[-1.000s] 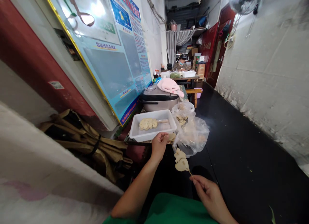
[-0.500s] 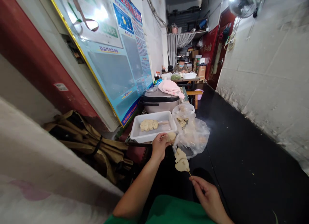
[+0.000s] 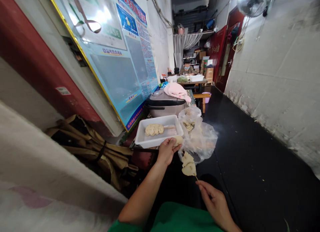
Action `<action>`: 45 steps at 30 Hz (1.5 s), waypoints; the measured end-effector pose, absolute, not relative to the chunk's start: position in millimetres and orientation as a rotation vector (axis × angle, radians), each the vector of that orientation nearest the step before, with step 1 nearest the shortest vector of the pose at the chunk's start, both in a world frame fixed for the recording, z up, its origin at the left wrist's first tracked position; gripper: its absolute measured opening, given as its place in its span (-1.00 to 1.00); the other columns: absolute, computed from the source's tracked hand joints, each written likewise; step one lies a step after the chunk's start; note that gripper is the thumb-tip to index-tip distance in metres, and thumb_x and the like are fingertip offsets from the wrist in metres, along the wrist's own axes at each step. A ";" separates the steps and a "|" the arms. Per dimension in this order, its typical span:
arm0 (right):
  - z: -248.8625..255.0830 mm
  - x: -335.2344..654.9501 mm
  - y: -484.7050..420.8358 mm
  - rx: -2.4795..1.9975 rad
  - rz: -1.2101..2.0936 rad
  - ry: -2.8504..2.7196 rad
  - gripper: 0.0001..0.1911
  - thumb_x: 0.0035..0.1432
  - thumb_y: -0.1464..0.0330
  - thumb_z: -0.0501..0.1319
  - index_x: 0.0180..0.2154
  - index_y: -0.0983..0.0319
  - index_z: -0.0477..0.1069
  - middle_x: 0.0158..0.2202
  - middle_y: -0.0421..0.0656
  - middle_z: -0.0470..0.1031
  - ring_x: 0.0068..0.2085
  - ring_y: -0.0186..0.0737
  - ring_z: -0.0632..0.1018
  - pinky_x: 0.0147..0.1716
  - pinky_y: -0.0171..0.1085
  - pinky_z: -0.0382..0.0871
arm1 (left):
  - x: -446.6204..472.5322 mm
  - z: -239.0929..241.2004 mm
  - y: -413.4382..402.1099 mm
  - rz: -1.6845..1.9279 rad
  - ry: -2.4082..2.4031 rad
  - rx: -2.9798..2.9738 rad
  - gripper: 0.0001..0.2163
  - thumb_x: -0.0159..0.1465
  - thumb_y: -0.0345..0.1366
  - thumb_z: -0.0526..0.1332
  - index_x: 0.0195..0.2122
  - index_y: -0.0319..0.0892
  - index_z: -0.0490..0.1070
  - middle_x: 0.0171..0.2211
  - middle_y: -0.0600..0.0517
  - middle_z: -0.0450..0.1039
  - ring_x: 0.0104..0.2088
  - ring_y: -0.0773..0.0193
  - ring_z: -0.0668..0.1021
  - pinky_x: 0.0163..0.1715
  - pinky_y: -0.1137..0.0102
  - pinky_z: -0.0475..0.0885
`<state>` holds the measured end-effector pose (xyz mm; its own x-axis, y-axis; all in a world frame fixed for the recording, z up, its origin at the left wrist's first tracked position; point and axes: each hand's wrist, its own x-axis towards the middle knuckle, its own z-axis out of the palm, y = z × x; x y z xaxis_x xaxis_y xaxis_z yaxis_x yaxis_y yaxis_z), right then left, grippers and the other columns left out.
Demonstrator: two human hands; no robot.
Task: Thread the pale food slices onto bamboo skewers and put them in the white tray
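Observation:
My left hand is closed on a thin, pale yellow slice, held by the near right corner of the white tray. My right hand pinches the lower end of a thin wooden skewer. Pale slices are threaded on that skewer, its top pointing up and left just below the left hand. Inside the white tray lie several loaded skewers, their sticks towards the right. To the right of the tray, an opened clear plastic bag holds more slices.
Behind the tray stands a grey lidded cooker with a pink cloth on it. A masked person sits at a far table. Folded tan fabric leans at left, below a blue wall board. Dark floor lies at right.
My left hand has shifted slightly and turned the slice, which now shows more fully. The skewer in my right hand has risen very slightly.

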<state>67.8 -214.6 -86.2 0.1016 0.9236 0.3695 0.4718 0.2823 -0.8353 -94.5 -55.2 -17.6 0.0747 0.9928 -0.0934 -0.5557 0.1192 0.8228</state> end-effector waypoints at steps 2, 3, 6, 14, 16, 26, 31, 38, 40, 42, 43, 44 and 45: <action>-87.4 67.6 -214.2 -1.334 0.552 -1.527 -0.65 0.22 0.21 0.09 -0.22 0.27 0.57 -0.26 -0.01 0.64 -0.23 -0.12 0.64 -0.25 -0.33 0.53 | -95.2 -15.9 -54.6 1.299 0.779 0.667 -0.84 0.07 -0.38 0.33 -0.41 -0.29 0.35 -0.41 -0.03 0.50 -0.36 0.28 0.57 -0.14 0.21 0.49; -88.2 67.7 -214.0 -1.335 0.552 -1.528 -0.65 0.22 0.20 0.09 -0.22 0.25 0.57 -0.25 -0.02 0.64 -0.22 -0.11 0.64 -0.23 -0.32 0.53 | -95.3 -15.0 -54.4 1.290 0.779 0.648 -0.86 0.08 -0.39 0.32 -0.42 -0.29 0.35 -0.42 -0.04 0.50 -0.36 0.28 0.57 -0.13 0.20 0.49; -91.3 68.5 -213.1 -1.344 0.563 -1.530 -0.65 0.22 0.20 0.09 -0.20 0.22 0.58 -0.23 -0.05 0.64 -0.20 -0.10 0.63 -0.20 -0.30 0.53 | -94.7 -12.8 -54.6 1.273 0.782 0.611 -0.91 0.11 -0.43 0.29 -0.42 -0.30 0.37 -0.42 -0.05 0.51 -0.36 0.27 0.58 -0.12 0.18 0.49; -92.4 68.7 -210.5 -1.335 0.535 -1.502 -0.62 0.22 0.15 0.08 -0.20 0.22 0.58 -0.24 -0.05 0.64 -0.21 -0.10 0.64 -0.21 -0.28 0.53 | -90.7 -4.3 -59.3 1.254 0.787 0.595 -0.93 0.11 -0.46 0.28 -0.43 -0.31 0.38 -0.41 -0.08 0.52 -0.36 0.25 0.59 -0.11 0.19 0.48; -89.4 68.0 -211.6 -1.330 0.523 -1.509 -0.63 0.22 0.17 0.09 -0.20 0.23 0.58 -0.24 -0.04 0.64 -0.21 -0.10 0.64 -0.21 -0.30 0.53 | -88.6 -3.0 -60.7 1.257 0.783 0.624 -0.91 0.11 -0.45 0.29 -0.43 -0.30 0.37 -0.42 -0.07 0.52 -0.37 0.26 0.59 -0.12 0.19 0.48; -77.9 68.8 -215.2 -1.314 0.502 -1.513 -0.66 0.21 0.19 0.10 -0.22 0.21 0.58 -0.26 -0.06 0.65 -0.23 -0.11 0.64 -0.26 -0.33 0.54 | -87.1 2.3 -67.9 1.309 0.732 0.700 -0.83 0.06 -0.33 0.33 -0.39 -0.30 0.40 -0.38 -0.07 0.53 -0.34 0.23 0.58 -0.10 0.13 0.45; -77.2 70.4 -215.6 -1.314 0.497 -1.514 -0.67 0.20 0.20 0.11 -0.22 0.21 0.59 -0.25 -0.07 0.65 -0.24 -0.11 0.65 -0.23 -0.31 0.54 | -87.4 -0.9 -67.9 1.311 0.714 0.745 -0.78 0.02 -0.28 0.36 -0.40 -0.29 0.39 -0.39 -0.05 0.53 -0.34 0.25 0.58 -0.10 0.14 0.45; -75.2 73.0 -217.5 -1.318 0.489 -1.540 -0.71 0.20 0.27 0.12 -0.22 0.23 0.58 -0.27 -0.09 0.65 -0.24 -0.13 0.65 -0.24 -0.35 0.53 | -84.0 -0.1 -70.0 1.313 0.722 0.818 -0.74 -0.02 -0.24 0.38 -0.43 -0.31 0.40 -0.42 -0.02 0.50 -0.37 0.28 0.55 -0.15 0.19 0.47; -74.6 73.6 -218.2 -1.326 0.502 -1.532 -0.71 0.19 0.27 0.13 -0.22 0.23 0.58 -0.27 -0.09 0.65 -0.25 -0.13 0.65 -0.25 -0.35 0.54 | -83.1 -0.1 -70.7 1.302 0.718 0.822 -0.73 -0.03 -0.24 0.39 -0.43 -0.31 0.39 -0.41 -0.03 0.50 -0.36 0.27 0.55 -0.16 0.20 0.48; -74.3 73.9 -218.5 -1.333 0.516 -1.525 -0.71 0.19 0.27 0.13 -0.22 0.22 0.58 -0.27 -0.09 0.65 -0.25 -0.13 0.65 -0.25 -0.34 0.54 | -82.3 -0.6 -70.9 1.292 0.718 0.817 -0.73 -0.03 -0.24 0.40 -0.43 -0.30 0.39 -0.40 -0.04 0.51 -0.35 0.26 0.56 -0.16 0.20 0.48; -74.2 73.8 -218.3 -1.337 0.522 -1.522 -0.71 0.20 0.26 0.13 -0.21 0.22 0.58 -0.26 -0.09 0.65 -0.25 -0.12 0.65 -0.24 -0.33 0.53 | -82.0 -0.8 -70.8 1.286 0.715 0.813 -0.73 -0.03 -0.24 0.40 -0.42 -0.30 0.39 -0.40 -0.04 0.51 -0.35 0.26 0.56 -0.16 0.20 0.48; -74.0 73.5 -218.0 -1.340 0.528 -1.518 -0.71 0.20 0.26 0.12 -0.21 0.22 0.58 -0.26 -0.09 0.65 -0.24 -0.12 0.64 -0.23 -0.32 0.53 | -81.5 -1.0 -70.8 1.279 0.711 0.810 -0.72 -0.03 -0.23 0.40 -0.42 -0.30 0.39 -0.39 -0.05 0.51 -0.35 0.25 0.56 -0.16 0.20 0.47; -73.6 73.2 -217.4 -1.340 0.531 -1.513 -0.71 0.20 0.26 0.12 -0.21 0.22 0.58 -0.25 -0.08 0.65 -0.23 -0.11 0.64 -0.23 -0.31 0.53 | -81.0 -1.2 -70.9 1.271 0.705 0.807 -0.72 -0.03 -0.23 0.40 -0.42 -0.30 0.40 -0.39 -0.05 0.51 -0.34 0.24 0.56 -0.16 0.21 0.47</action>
